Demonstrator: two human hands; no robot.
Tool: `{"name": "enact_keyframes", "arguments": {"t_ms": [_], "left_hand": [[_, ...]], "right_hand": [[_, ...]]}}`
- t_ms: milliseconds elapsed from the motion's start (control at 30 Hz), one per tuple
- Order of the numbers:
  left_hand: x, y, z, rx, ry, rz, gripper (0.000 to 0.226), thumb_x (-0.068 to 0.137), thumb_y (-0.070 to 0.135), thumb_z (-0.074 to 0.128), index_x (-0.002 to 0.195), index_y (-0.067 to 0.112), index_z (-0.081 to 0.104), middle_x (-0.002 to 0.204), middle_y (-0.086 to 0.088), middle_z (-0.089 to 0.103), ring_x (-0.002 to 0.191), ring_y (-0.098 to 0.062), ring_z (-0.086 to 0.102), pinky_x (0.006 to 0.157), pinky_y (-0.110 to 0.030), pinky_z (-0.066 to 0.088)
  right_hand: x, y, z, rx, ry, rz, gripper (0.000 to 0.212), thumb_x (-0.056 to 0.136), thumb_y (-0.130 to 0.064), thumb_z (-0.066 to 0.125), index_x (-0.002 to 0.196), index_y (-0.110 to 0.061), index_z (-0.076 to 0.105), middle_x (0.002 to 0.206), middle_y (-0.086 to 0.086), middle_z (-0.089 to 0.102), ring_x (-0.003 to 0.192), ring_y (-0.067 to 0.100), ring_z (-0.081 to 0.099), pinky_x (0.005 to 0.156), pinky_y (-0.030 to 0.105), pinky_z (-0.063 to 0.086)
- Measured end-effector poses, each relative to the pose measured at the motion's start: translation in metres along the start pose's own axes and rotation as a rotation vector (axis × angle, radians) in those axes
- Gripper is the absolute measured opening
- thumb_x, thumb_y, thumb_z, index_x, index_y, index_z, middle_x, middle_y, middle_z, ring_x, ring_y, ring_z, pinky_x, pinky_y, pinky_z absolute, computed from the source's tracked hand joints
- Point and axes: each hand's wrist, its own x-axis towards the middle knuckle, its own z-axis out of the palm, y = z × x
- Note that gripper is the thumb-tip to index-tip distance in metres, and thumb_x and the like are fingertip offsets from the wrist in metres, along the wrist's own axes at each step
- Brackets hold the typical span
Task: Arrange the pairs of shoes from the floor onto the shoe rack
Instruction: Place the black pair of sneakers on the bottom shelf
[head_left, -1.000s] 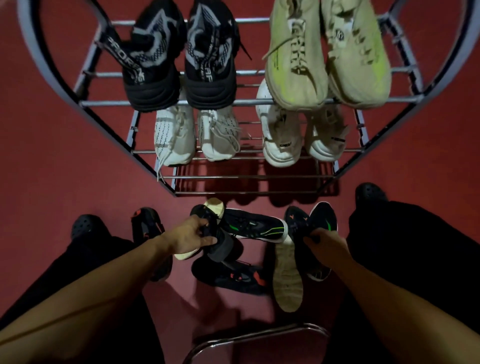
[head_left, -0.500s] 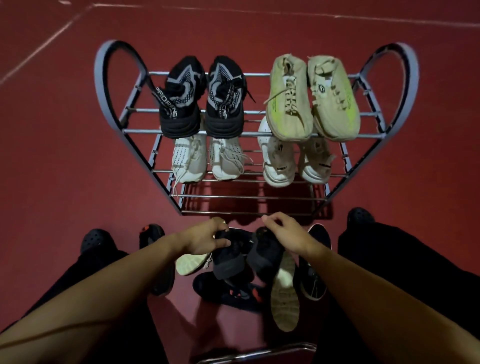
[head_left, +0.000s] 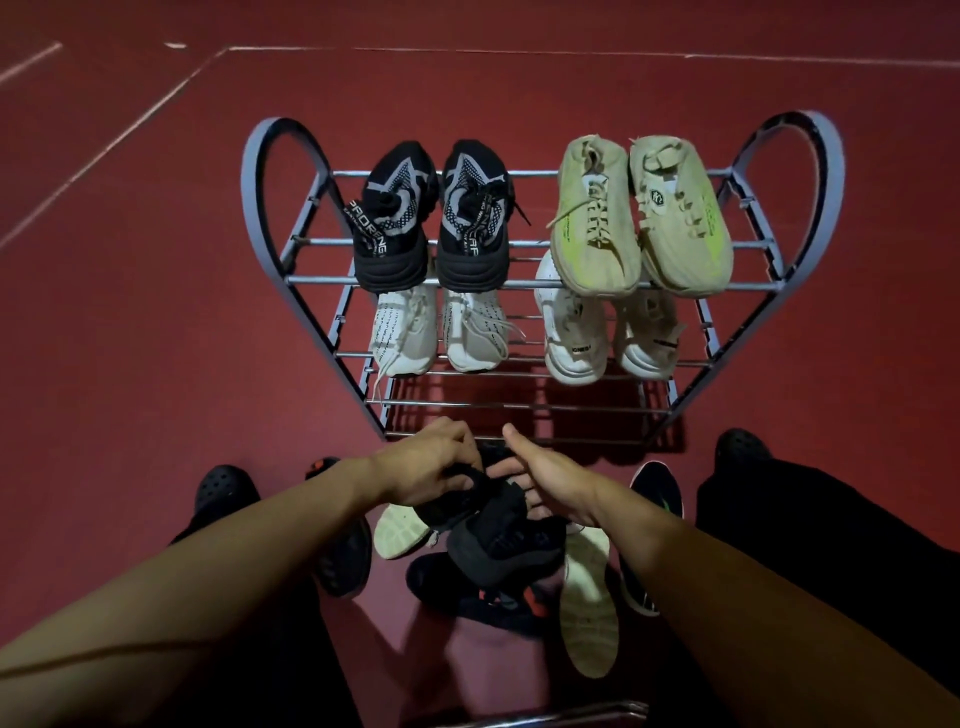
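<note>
My left hand (head_left: 431, 462) grips a black shoe with a pale sole (head_left: 400, 532) by its upper. Right beside it, my right hand (head_left: 553, 480) holds the matching black shoe (head_left: 498, 535) at its collar, thumb raised; that shoe's long pale sole (head_left: 589, 603) hangs toward me. Both shoes are held together just in front of the shoe rack (head_left: 270, 171), near its bare bottom shelf (head_left: 519, 410). A black pair (head_left: 431, 223) and a beige-green pair (head_left: 641, 218) sit on the top shelf. Two white pairs (head_left: 441, 332) (head_left: 608, 332) fill the middle shelf.
On the red floor below my hands lie a black shoe with red marks (head_left: 483, 597), a black-orange shoe (head_left: 340, 561) at the left and a black shoe with a green mark (head_left: 654, 525) at the right. My feet in black clogs (head_left: 228, 488) (head_left: 743, 449) flank them. A chrome bar (head_left: 545, 714) crosses the bottom edge.
My right hand left the green-marked shoe on the floor and took the second pale-soled black shoe. Both hands came together and rose toward the rack's bottom shelf.
</note>
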Motion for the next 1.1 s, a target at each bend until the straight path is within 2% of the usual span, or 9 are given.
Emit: {"name": "enact_keyframes", "arguments": {"t_ms": [133, 267, 433, 500, 600, 733, 833, 933, 1100], "left_hand": [[-0.002, 0.004, -0.005, -0.015, 0.074, 0.001, 0.016, 0.095, 0.027, 0.062, 0.111, 0.029, 0.066, 0.126, 0.004, 0.041, 0.120, -0.013, 0.036, 0.103, -0.025, 0.029], [-0.006, 0.006, -0.012, -0.076, 0.112, -0.041, 0.018, 0.096, 0.027, 0.061, 0.114, 0.030, 0.061, 0.128, 0.006, 0.042, 0.123, -0.012, 0.039, 0.110, -0.032, 0.035], [-0.019, 0.008, -0.018, -0.281, 0.254, -0.224, 0.044, 0.096, 0.029, 0.059, 0.138, 0.031, 0.047, 0.135, 0.005, 0.040, 0.128, -0.015, 0.039, 0.113, -0.034, 0.033], [-0.025, 0.003, -0.015, -0.382, 0.264, -0.354, 0.049, 0.094, 0.033, 0.061, 0.140, 0.031, 0.045, 0.135, 0.001, 0.040, 0.129, -0.021, 0.042, 0.114, -0.041, 0.037], [-0.036, -0.003, -0.005, -0.530, 0.239, -0.511, 0.077, 0.078, 0.047, 0.070, 0.145, 0.027, 0.036, 0.140, -0.003, 0.040, 0.132, -0.024, 0.044, 0.112, -0.045, 0.040], [-0.041, -0.007, 0.013, -0.766, 0.171, -0.607, 0.098, 0.077, 0.047, 0.081, 0.150, 0.018, 0.022, 0.155, -0.008, 0.032, 0.142, -0.028, 0.034, 0.112, -0.040, 0.036], [-0.039, -0.009, 0.031, -0.775, -0.001, -0.642, 0.109, 0.078, 0.050, 0.079, 0.157, 0.018, 0.010, 0.162, -0.012, 0.021, 0.149, -0.030, 0.024, 0.116, -0.042, 0.033], [-0.032, -0.011, 0.042, -0.769, -0.126, -0.648, 0.104, 0.085, 0.045, 0.075, 0.159, 0.014, 0.009, 0.162, -0.009, 0.027, 0.147, -0.026, 0.031, 0.114, -0.035, 0.035], [-0.013, -0.022, 0.065, -0.719, -0.212, -0.675, 0.081, 0.089, 0.043, 0.071, 0.153, 0.017, 0.029, 0.147, -0.005, 0.049, 0.125, -0.017, 0.052, 0.104, -0.026, 0.039]], "right_hand": [[-0.006, -0.004, 0.001, 0.089, -0.028, 0.010, 0.092, 0.080, -0.085, 0.030, 0.106, -0.007, 0.070, 0.084, 0.007, 0.069, 0.069, 0.019, 0.058, 0.067, 0.028, 0.049], [-0.013, -0.004, 0.009, 0.193, -0.091, -0.002, 0.094, 0.082, -0.084, 0.026, 0.118, -0.006, 0.062, 0.111, 0.014, 0.071, 0.095, 0.027, 0.068, 0.083, 0.034, 0.052], [-0.020, -0.001, 0.021, 0.315, -0.119, -0.026, 0.096, 0.083, -0.083, 0.026, 0.138, -0.007, 0.048, 0.140, 0.016, 0.055, 0.132, 0.030, 0.049, 0.080, 0.032, 0.049], [-0.021, 0.004, 0.025, 0.322, -0.093, -0.060, 0.091, 0.086, -0.079, 0.027, 0.141, -0.010, 0.045, 0.139, 0.011, 0.057, 0.128, 0.022, 0.051, 0.075, 0.028, 0.042], [-0.024, 0.008, 0.032, 0.411, -0.069, -0.108, 0.071, 0.094, -0.065, 0.031, 0.140, -0.012, 0.044, 0.136, 0.006, 0.060, 0.116, 0.017, 0.055, 0.070, 0.029, 0.037], [-0.024, 0.009, 0.034, 0.617, -0.056, -0.139, 0.057, 0.101, -0.041, 0.039, 0.147, -0.009, 0.030, 0.138, 0.006, 0.056, 0.124, 0.019, 0.050, 0.090, 0.035, 0.045], [-0.015, 0.016, 0.033, 0.756, -0.074, -0.127, 0.063, 0.096, -0.026, 0.053, 0.150, -0.005, 0.028, 0.148, 0.011, 0.045, 0.133, 0.023, 0.046, 0.083, 0.038, 0.056], [-0.007, 0.026, 0.028, 0.840, -0.110, -0.070, 0.071, 0.086, -0.016, 0.064, 0.148, -0.003, 0.032, 0.151, 0.013, 0.040, 0.136, 0.027, 0.044, 0.083, 0.041, 0.058], [0.015, 0.028, 0.020, 0.935, -0.123, 0.010, 0.039, 0.093, -0.014, 0.057, 0.129, 0.000, 0.053, 0.132, 0.014, 0.058, 0.134, 0.029, 0.046, 0.093, 0.045, 0.055]]}}
